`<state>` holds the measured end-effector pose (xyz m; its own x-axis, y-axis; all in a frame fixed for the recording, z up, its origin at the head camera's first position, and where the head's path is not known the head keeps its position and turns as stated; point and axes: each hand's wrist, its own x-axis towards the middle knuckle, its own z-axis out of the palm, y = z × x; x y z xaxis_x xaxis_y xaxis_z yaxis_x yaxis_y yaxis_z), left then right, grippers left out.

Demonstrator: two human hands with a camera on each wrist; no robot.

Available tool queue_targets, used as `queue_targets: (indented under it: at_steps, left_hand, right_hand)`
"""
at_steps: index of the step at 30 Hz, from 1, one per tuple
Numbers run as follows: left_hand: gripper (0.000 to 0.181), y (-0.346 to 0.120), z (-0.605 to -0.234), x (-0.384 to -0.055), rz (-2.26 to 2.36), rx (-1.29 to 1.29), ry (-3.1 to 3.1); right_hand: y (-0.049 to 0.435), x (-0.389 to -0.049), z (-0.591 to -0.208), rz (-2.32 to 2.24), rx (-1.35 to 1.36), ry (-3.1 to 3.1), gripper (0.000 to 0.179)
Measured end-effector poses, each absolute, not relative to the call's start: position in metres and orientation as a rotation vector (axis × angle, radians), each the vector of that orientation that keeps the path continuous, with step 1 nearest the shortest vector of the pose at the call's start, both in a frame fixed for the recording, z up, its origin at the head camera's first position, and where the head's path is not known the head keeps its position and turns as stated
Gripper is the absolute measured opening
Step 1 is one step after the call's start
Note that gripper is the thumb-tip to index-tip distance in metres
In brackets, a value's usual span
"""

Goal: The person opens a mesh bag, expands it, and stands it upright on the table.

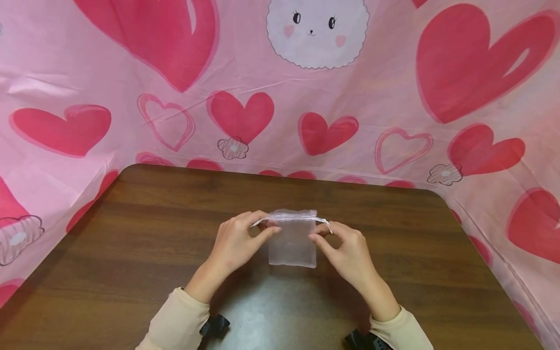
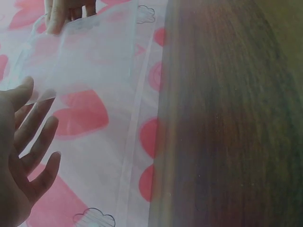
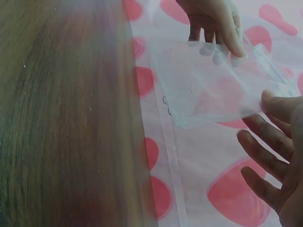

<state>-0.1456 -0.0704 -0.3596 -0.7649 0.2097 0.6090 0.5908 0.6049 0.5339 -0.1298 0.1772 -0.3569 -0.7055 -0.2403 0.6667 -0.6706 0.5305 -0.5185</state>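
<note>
A small sheer white drawstring pouch is held up by its two sides, with the wooden table below. White cords run through its gathered top and stick out at both ends. My left hand pinches the left side between thumb and fingers. On the opposite side, my right hand pinches the edge in the same way. Both wrist views show the pouch see-through, with no contents visible. The lower fingers of the right hand are spread beneath the edge.
The dark wooden table has rounded far corners. Behind it and along its sides hangs a pink cloth printed with red hearts. Black straps with small devices are on both wrists, by the cream sleeves.
</note>
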Motion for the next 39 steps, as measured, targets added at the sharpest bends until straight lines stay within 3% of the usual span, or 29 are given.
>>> queue_targets:
  at_steps: [16, 39]
  left_hand:
    - [0.019, -0.0696, -0.3595, -0.1455, -1.091, -0.638, -2.44]
    - [0.012, -0.0686, -0.3576, -0.1446, -1.162, -0.531, -2.346]
  right_hand:
    - [0.1745, -0.1265, -0.35, 1.3, 0.557, -2.183, 0.013]
    - [0.1718, -0.1271, -0.3556, 1.32, 0.613, -2.277, 0.017]
